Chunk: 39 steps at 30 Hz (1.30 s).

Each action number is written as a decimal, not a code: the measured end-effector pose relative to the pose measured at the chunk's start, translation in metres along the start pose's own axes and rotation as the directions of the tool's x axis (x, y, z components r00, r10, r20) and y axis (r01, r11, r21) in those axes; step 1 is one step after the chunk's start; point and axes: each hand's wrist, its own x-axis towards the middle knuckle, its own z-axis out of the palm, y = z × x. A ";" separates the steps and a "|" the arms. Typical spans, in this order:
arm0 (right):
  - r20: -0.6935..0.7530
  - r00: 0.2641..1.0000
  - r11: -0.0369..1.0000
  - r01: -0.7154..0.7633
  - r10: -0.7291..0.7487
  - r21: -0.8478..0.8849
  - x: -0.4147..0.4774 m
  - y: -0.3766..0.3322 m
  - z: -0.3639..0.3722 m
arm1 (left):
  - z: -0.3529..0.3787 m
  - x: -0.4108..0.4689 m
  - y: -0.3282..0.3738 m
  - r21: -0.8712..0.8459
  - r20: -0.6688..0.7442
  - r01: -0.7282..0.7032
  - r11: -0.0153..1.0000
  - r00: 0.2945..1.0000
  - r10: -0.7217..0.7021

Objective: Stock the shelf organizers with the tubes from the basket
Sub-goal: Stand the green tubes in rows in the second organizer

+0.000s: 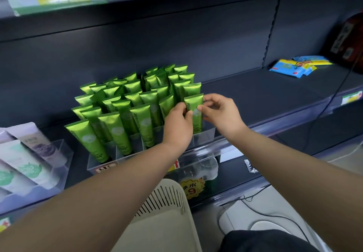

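Green tubes (137,102) upright in organizer (204,136)

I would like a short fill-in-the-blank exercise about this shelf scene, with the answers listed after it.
1. Both hands, the left hand and the right hand, pinch one ____ tube.
2. That tube stands at the ____ end of the front row in the clear organizer.
3. The blue packets lie on the shelf to the ____ of the tubes.

Answers: green; right; right

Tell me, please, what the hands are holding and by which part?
Both hands, left hand and right hand, pinch the front-right green tube by its side edges, just below its flat crimped top.
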 end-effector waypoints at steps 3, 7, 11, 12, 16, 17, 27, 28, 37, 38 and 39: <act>-0.019 1.000 1.000 -0.008 0.009 0.007 -0.001 0.003 0.003 | 0.000 0.000 0.001 -0.011 0.002 0.014 1.000 1.000 -0.014; 0.001 1.000 1.000 -0.010 0.010 -0.013 -0.005 0.009 0.004 | -0.001 -0.002 -0.001 -0.083 0.019 0.075 0.994 0.997 -0.074; -0.008 1.000 0.998 -0.005 0.005 -0.059 -0.011 0.011 0.004 | -0.005 -0.007 -0.001 -0.117 0.029 0.122 0.986 0.992 -0.119; -0.016 1.000 0.997 -0.003 0.002 -0.073 -0.013 0.010 0.003 | -0.006 -0.008 -0.001 -0.116 0.033 0.131 0.985 0.991 -0.128; -0.058 0.998 0.979 -0.038 0.027 -0.198 -0.017 0.003 0.000 | -0.013 -0.015 0.003 -0.080 0.052 0.157 0.984 0.987 -0.153; -0.066 0.998 0.971 -0.037 0.022 -0.236 -0.019 0.000 -0.001 | -0.015 -0.017 0.005 -0.056 0.062 0.150 0.987 0.987 -0.146; 0.026 0.994 0.822 0.103 -0.107 -0.560 -0.044 -0.037 -0.003 | -0.064 -0.047 0.023 0.433 0.144 -0.169 0.885 0.983 0.117; 0.041 0.993 0.802 0.113 -0.110 -0.586 -0.047 -0.041 -0.001 | -0.070 -0.050 0.024 0.472 0.159 -0.190 0.861 0.979 0.129; 0.230 0.973 0.609 0.163 0.033 -0.776 -0.083 -0.086 0.032 | -0.126 -0.079 0.021 0.745 0.253 -0.277 0.606 0.959 0.127; 0.254 0.966 0.590 0.175 0.053 -0.789 -0.087 -0.092 0.037 | -0.133 -0.083 0.020 0.758 0.256 -0.275 0.592 0.959 0.117; 0.274 0.959 0.572 0.190 0.064 -0.798 -0.091 -0.097 0.042 | -0.140 -0.088 0.019 0.767 0.257 -0.271 0.582 0.960 0.108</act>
